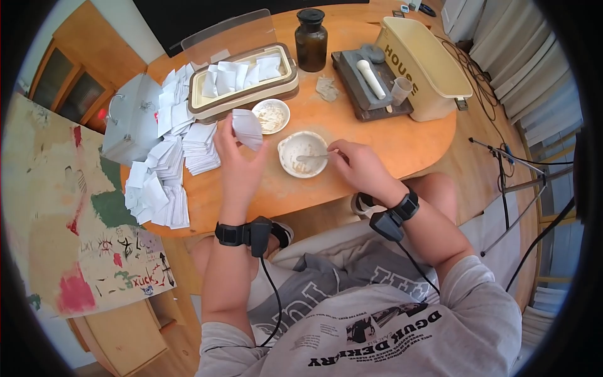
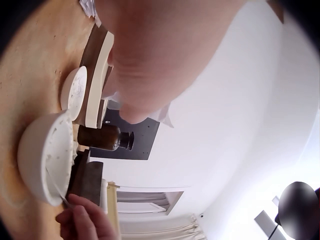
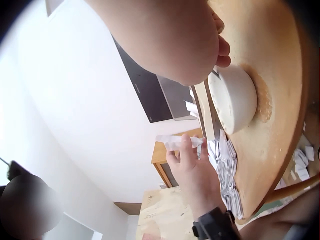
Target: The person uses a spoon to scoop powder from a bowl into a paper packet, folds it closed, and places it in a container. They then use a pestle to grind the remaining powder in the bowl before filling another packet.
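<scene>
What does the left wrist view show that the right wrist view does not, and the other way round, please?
Only the left wrist view shows the bottle, the dish and the curtain. Only the right wrist view shows the wooden cabinet and the black wristband. Both show the bowl, the table, the left hand with its packet, and the right hand.

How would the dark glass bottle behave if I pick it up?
The dark glass bottle is probably stiff and breakable, being glass. Its smooth, shiny wall may slip in the fingers. Its rather tall body, under a narrower neck, could perhaps tip if pushed high.
</scene>
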Demonstrator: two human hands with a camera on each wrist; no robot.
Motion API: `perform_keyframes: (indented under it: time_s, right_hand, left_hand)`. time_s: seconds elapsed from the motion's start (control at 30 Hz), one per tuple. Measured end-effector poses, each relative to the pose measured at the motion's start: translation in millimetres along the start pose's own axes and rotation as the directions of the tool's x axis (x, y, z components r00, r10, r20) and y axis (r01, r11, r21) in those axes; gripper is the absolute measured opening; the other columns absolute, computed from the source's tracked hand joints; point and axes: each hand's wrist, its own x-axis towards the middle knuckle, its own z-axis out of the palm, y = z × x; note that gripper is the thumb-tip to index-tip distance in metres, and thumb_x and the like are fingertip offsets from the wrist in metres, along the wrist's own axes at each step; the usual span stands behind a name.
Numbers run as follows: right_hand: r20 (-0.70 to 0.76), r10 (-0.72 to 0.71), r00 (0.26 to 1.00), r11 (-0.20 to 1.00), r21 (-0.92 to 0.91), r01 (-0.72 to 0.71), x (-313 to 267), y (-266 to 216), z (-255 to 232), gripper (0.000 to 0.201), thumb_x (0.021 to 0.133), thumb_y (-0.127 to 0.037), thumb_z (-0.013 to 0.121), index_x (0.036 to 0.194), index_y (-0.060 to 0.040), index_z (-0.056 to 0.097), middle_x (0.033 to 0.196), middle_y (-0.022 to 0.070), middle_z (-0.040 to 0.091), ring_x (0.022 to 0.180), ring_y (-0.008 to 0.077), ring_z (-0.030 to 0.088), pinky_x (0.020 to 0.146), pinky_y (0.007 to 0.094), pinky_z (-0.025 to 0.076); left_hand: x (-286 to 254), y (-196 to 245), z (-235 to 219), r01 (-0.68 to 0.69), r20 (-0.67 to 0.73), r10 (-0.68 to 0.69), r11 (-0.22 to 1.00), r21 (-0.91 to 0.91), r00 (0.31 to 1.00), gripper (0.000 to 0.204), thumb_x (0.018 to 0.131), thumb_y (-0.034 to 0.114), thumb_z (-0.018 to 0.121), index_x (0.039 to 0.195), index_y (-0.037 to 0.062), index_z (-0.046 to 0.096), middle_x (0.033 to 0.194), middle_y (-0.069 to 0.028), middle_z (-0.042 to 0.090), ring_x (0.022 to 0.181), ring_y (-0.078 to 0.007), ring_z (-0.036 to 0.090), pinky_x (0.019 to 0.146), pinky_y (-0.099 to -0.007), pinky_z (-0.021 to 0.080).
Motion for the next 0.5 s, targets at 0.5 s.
perform_keyframes:
  time_s: [0.5]
  right_hand:
    - [-0.091,0.024,0.996,0.913,0.408,0.016,4,-26,10,0.035,0.093,-0.005,0.065,0.128,-0.0034,0.061,0.096,0.0094,0.066,0.075,0.0149,0.06,0.067,0.0277,0.051]
  left_hand:
    - [-21,52,25,-0.146,0.327,0.19,0.977,-0.153,0.926,0.075,0.083,0.011,0.077,0.147,0.0033,0.038,0.128,-0.0207,0.047,0.119,-0.0349,0.054,0.095,-0.0414,0.05]
